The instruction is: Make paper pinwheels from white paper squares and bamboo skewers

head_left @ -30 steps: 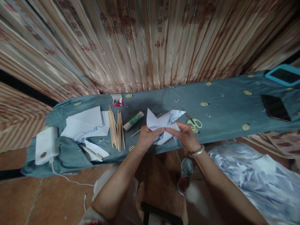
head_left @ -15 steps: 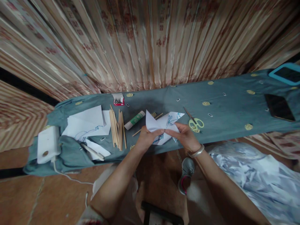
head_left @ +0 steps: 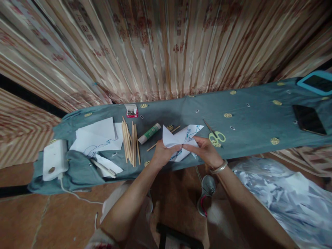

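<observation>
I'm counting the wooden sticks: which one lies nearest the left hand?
The lone stick, slanting from beside the left hand and partly hidden by the folded paper; the other sticks lie bunched farther left.

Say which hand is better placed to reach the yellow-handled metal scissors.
Right hand, probably: the scissors lie beside it, while the left hand is across the folded white paper with blue drawings, which both hold.
</observation>
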`<state>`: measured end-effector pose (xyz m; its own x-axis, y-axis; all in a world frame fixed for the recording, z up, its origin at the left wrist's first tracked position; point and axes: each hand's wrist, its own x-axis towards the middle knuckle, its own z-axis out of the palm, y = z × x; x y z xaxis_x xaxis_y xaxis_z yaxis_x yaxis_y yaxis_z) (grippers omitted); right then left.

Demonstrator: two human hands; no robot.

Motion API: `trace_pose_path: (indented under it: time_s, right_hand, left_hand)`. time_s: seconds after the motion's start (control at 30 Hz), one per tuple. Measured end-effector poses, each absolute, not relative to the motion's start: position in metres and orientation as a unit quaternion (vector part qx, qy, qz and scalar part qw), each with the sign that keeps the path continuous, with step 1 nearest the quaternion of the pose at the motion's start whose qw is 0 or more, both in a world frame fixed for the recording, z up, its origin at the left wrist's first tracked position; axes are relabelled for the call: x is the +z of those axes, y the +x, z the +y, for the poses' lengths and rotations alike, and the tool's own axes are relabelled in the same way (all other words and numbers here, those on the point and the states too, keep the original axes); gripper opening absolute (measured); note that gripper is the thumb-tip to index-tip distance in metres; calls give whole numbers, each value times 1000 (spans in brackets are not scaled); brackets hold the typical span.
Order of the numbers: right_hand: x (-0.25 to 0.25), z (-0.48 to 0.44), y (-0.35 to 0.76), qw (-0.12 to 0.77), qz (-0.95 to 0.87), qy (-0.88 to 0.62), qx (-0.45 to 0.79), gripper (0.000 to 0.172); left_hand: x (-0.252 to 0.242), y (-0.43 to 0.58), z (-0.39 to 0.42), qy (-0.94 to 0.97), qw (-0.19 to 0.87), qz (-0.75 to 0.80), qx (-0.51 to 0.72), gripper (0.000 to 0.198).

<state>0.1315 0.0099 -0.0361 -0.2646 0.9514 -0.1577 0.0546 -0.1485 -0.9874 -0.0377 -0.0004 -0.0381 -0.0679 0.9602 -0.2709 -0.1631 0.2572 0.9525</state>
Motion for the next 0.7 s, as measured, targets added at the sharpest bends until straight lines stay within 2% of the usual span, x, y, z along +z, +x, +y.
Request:
trace_pose_path:
  time_s: [0.37,0.47,0.57,0.63,0.7]
  right_hand:
    - [-43,6,131,394,-530,-462,592,29]
    - [-36,6,132,408,-512,-466,595,29]
    - [-25,5,139,424,-492,-476,594,28]
    - [-18,3,145,428,-487,-478,593,27]
    - [-12,-1,149,423,-498,-477,588,25]
  left_hand:
    - [-35,-35,-3,368,582,541,484,38]
    - [-33,-39,-2,385,605,508,478,41]
    - [-29,-46,8,358,624,452,527,49]
    - [-27,-51,18,332,612,441,567,54]
    - [-31,-55,29,376,558,472,570,46]
